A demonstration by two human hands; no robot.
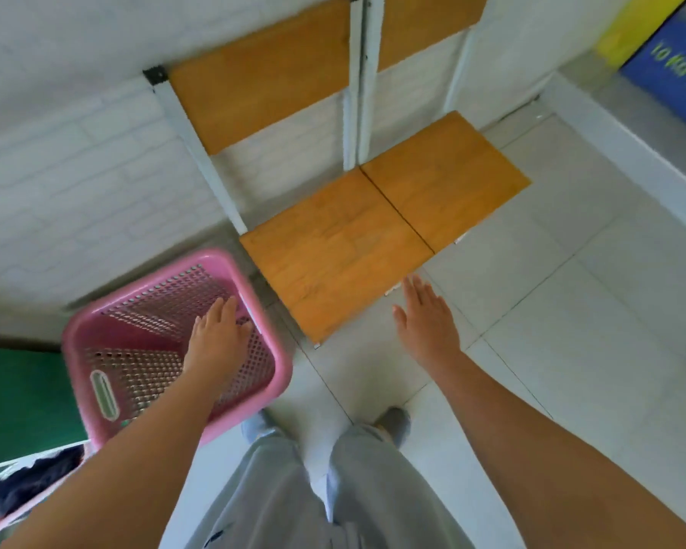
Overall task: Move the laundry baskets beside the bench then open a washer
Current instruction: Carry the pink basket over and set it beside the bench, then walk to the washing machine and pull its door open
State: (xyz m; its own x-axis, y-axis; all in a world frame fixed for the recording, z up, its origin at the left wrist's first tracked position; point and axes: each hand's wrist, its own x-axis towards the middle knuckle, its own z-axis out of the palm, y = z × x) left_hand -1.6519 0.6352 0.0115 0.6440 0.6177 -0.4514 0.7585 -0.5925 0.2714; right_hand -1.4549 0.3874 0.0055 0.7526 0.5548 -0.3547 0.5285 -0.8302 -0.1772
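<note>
A pink perforated laundry basket (107,334) sits low on the left, close to the bench's left end and slightly blurred. My left hand (218,338) lies over its right inner wall near the rim, fingers stretched out flat rather than curled round it. The bench (353,251) has two orange wooden seats and backrests on a white metal frame against the white brick wall. My right hand (428,322) hovers open and empty, palm down, just off the front edge of the bench seat. No washer is recognisable in view.
A second basket (12,505) holding dark clothes shows at the bottom left corner. A green surface (16,394) lies left of the pink basket. A blue and yellow panel (674,69) stands top right behind a white ledge (626,152). My legs and feet stand on pale floor tiles (571,311).
</note>
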